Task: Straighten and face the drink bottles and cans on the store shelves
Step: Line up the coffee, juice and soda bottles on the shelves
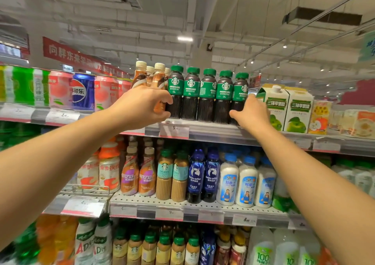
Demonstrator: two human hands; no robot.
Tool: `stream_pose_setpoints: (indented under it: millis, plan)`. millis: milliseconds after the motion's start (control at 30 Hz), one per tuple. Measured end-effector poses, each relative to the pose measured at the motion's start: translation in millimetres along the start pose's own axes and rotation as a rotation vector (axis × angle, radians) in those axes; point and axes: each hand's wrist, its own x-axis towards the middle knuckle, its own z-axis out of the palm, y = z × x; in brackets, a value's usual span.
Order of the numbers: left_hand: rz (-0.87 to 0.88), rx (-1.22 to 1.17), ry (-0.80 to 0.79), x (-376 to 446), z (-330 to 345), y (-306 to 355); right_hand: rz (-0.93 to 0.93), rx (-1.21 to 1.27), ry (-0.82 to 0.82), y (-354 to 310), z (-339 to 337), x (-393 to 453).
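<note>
Head view: bracketing the upright Americano bottles (207, 96) from both ends. Left hand (140, 106) clasping the leftmost bottle (176, 94); right hand (251, 112) curling round the rightmost bottle (240, 96).

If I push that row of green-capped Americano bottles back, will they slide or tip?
The Americano bottles look full and dark, so probably heavy enough to slide. They are tall and narrow, so a high push may topple them. The left hand and right hand sit low, which seems safer.
</note>
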Motion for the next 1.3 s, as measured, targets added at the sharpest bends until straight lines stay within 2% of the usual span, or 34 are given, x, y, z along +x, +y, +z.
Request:
stream_pose_setpoints:
  millis: [133, 233, 500, 700, 867, 1067, 1300]
  plan:
    - [-0.009, -0.035, -0.024, -11, -4, 13, -0.262, -0.042, 0.029, -11, -19, -42]
    - [-0.007, -0.065, -0.036, -25, -7, 26, -0.442, 0.065, -0.094, -15, -35, -72]
    - [-0.130, -0.143, -0.145, -91, -16, 63, -0.580, 0.273, -0.414, -8, -51, -139]
    - [-0.249, -0.280, -0.273, -168, -27, 78, -0.584, 0.439, -0.613, -4, -27, -219]
    - [-0.364, -0.394, -0.345, -248, -23, 71, -0.477, 0.594, -0.723, -1, 5, -300]
    - [-0.464, -0.422, -0.415, -342, -21, 52, -0.319, 0.641, -0.763, -27, 35, -383]
    - [-0.544, -0.449, -0.526, -445, -48, 3, -0.301, 0.531, -0.777, -95, 57, -460]
